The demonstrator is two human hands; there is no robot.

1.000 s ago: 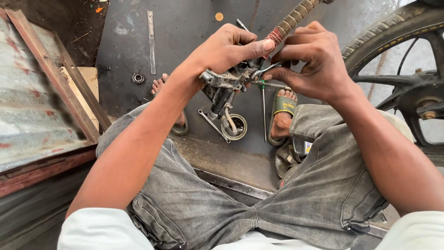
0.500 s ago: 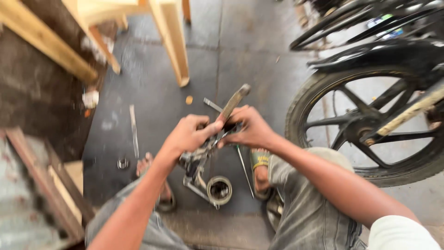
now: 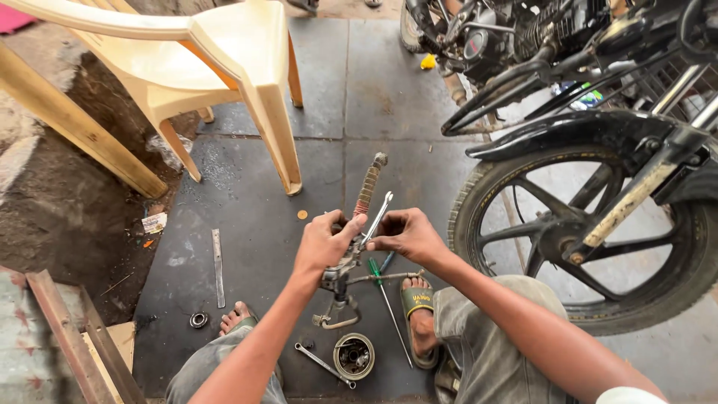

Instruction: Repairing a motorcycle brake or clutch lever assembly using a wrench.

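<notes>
The floor (image 3: 247,202) is dark, stained stone slab with visible seams, lit by flat daylight. At the upper left stands a cream plastic chair (image 3: 224,67), its front leg resting on the slab, with a pale wooden beam (image 3: 82,135) slanting beneath it over bare dirt (image 3: 52,217). A rusty metal frame (image 3: 67,337) lies at the lower left. On the right stands 1 black motorcycle (image 3: 598,127), its spoked front wheel (image 3: 591,239) upright on lighter concrete.
</notes>
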